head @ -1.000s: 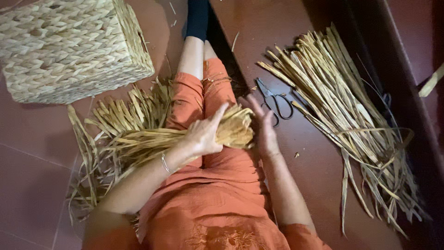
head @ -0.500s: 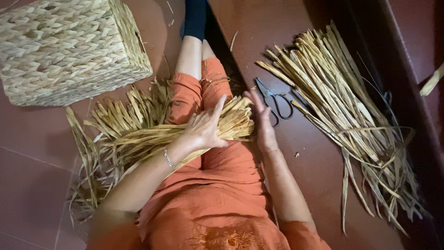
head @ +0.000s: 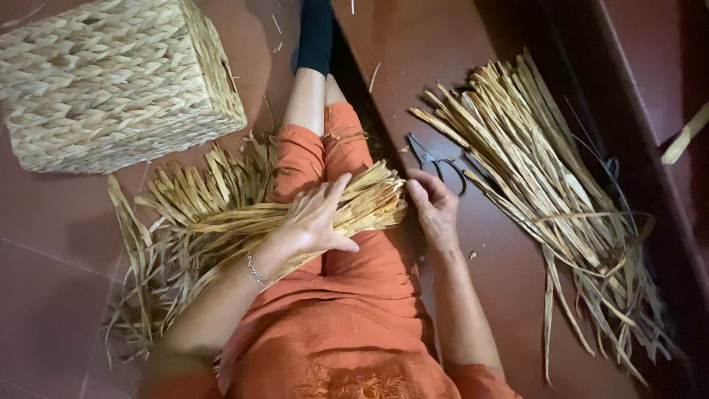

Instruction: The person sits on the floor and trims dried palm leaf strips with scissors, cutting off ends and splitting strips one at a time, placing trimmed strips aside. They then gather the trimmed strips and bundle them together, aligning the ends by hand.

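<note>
The left hand (head: 314,222) lay flat and spread on a bundle of dried straw strips (head: 295,214), pressing it down against the lap; the fingers were extended, not clenched, so the hold was a pinning one rather than a closed grasp. The right hand (head: 434,210) stood upright against the cut ends of the same bundle, palm and fingers set against them, apparently to square the ends into 1 even face. It closed on nothing.

The bundle lay across both thighs over the orange trousers (head: 354,295), its loose tails fanning out onto the red tiled floor (head: 52,244) on the person's left. That position kept the strips supported at the middle and within reach of both hands.

Black scissors (head: 436,159) rested on the floor just beyond the right hand. A 2nd heap of strips (head: 546,199) lay further right, well apart from the lap. A woven basket (head: 111,81) stood at the upper left.

The left thumb's contact underneath was hidden. The basket and the right-hand heap were partly cut off or lost in shadow.
</note>
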